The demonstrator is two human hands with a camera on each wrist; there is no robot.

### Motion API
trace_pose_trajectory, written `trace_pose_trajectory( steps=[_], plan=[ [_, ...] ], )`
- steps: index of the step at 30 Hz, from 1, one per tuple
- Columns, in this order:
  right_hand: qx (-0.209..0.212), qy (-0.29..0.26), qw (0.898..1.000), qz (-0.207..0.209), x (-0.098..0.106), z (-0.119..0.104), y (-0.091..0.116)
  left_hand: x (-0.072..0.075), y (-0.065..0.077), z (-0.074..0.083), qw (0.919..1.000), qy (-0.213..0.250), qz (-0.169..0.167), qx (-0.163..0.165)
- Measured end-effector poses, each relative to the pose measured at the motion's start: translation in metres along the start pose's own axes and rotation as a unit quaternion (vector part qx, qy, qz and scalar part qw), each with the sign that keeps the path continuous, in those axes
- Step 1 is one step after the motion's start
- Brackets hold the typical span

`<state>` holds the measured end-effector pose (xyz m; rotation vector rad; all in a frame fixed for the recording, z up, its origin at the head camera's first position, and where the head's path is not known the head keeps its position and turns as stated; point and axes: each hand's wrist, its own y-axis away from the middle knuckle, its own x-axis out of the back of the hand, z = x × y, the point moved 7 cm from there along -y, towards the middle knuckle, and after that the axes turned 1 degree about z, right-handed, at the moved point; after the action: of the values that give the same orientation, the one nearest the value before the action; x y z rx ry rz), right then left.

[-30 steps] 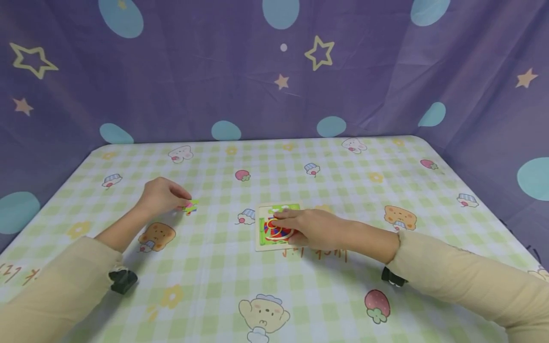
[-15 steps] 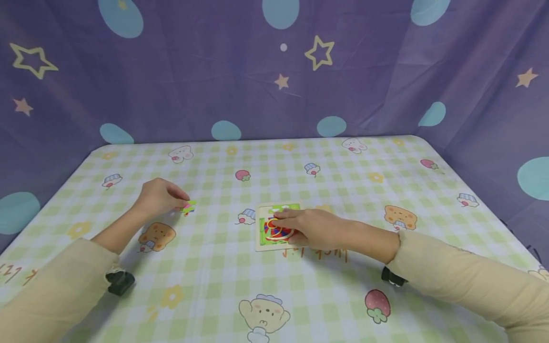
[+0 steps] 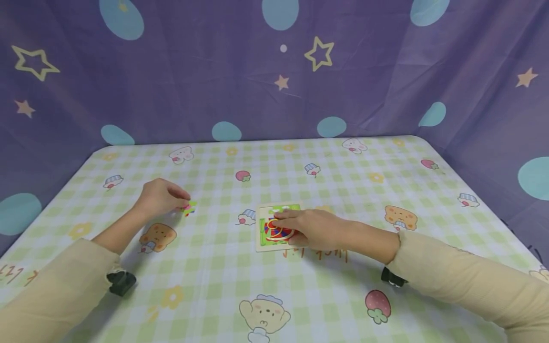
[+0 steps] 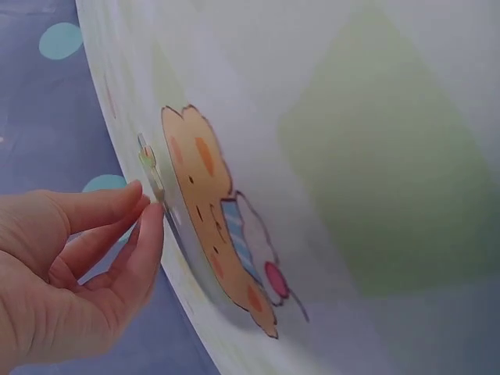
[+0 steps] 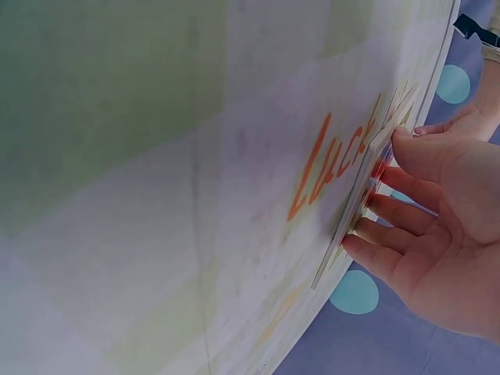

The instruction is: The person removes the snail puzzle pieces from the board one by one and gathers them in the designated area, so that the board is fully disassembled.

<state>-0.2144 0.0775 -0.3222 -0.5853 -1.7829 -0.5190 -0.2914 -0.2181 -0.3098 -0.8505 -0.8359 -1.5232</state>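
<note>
My left hand [image 3: 159,199] pinches a small puzzle piece [image 3: 190,208], bright green with pink, yellow and other colours, between thumb and fingertips. In the left wrist view the piece [image 4: 150,162] appears nearly edge-on, close over the tablecloth. Right of centre lies a square puzzle board [image 3: 259,240] with a pale frame and a picture in green, red and blue with a yellow spiral. My right hand [image 3: 319,228] rests on its right part with extended fingers and hides that side. The right wrist view has the fingertips touching the face of the board [image 5: 353,205], the thumb near one end.
A green-and-white checked tablecloth [image 3: 223,286] with printed cartoon figures covers the table. Behind it hangs a purple curtain [image 3: 240,71] with stars and blue dots. A black wrist device [image 3: 122,283] sits under the left sleeve, another [image 3: 393,277] under the right.
My left hand has shifted very slightly, and the puzzle piece has tilted a little in its fingers. The right hand and the puzzle board stay where they were.
</note>
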Motion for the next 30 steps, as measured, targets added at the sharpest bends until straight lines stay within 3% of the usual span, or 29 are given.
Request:
trace_pose_trajectory(
  steps=[7, 19, 30],
  plan=[
    [-0.003, -0.002, 1.000, -0.001, 0.000, 0.001, 0.001, 0.003, 0.001, 0.013, 0.9994, -0.001, 0.024, -0.025],
    [-0.015, -0.006, 1.000, -0.008, -0.001, 0.001, 0.002, -0.010, 0.002, 0.037, 0.9992, 0.022, -0.031, -0.010],
    [-0.011, -0.007, 1.000, -0.011, 0.000, 0.001, 0.004, -0.027, 0.002, 0.063, 0.9970, 0.050, -0.058, -0.011]
  ],
)
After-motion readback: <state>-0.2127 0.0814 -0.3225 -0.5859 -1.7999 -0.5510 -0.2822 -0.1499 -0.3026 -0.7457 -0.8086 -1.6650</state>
